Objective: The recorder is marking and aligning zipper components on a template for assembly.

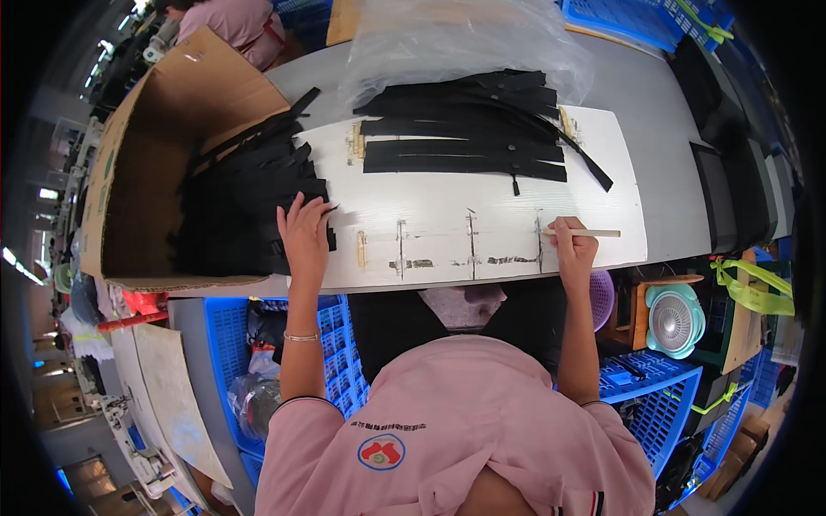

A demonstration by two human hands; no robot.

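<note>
Left hand [304, 234] lying spread, fingers resting on the heap of black strips [245, 211] spilling from the cardboard box [163, 146] onto the white board [482, 219]. Right hand [572, 249] pinching a pale stick [585, 233] (flat, pointing right) against the board's near edge. More black strips [469, 129] lying farther back on the surface [662, 163].

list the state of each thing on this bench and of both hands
left hand: flat on the heap of black fabric strips
right hand: gripping a pale wooden stick
brown cardboard box: open, on its side
flat black straps: laid in rows on white board
clear plastic bag: crumpled
</note>
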